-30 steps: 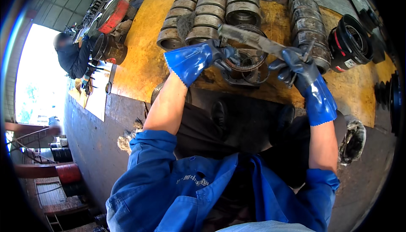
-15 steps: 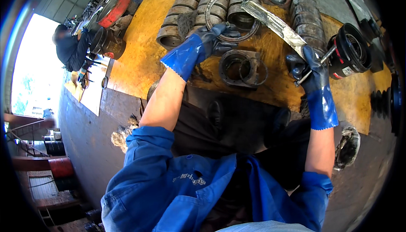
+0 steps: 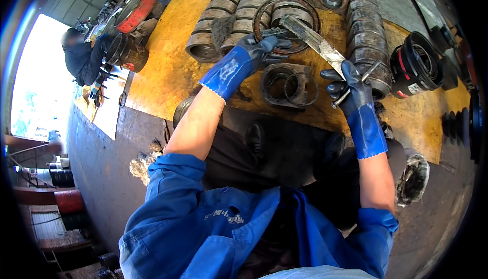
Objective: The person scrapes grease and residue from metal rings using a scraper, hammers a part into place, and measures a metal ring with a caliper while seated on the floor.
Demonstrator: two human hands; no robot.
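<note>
My left hand [image 3: 250, 52], in a blue and black rubber glove, is closed on the near-left rim of a large dark metal ring [image 3: 256, 19], held above the table. My right hand [image 3: 352, 90], gloved alike, grips a long flat scraper-like metal blade [image 3: 317, 44] with a cross rod as handle; some of its fingers stick out to the left. The blade's far tip overlaps the ring's opening; whether it touches the rim I cannot tell. Just below the ring sits a squarish metal housing [image 3: 269, 88] with a round bore, a thin ring [image 3: 316, 93] leaning on it.
Rows of stacked metal cylinders [image 3: 206, 50] stand at the back on the yellow tabletop [image 3: 162, 75]. Grey steel wool [image 3: 222, 31] lies against them. A black bucket-like container [image 3: 404, 73] is at right. Far left, another person [image 3: 81, 57] sits beside a rusty drum [image 3: 136, 57].
My right hand has moved left and slightly down with the blade, whose tip has shifted from the ring's upper right rim to over its opening. The ring has moved slightly right and down.
</note>
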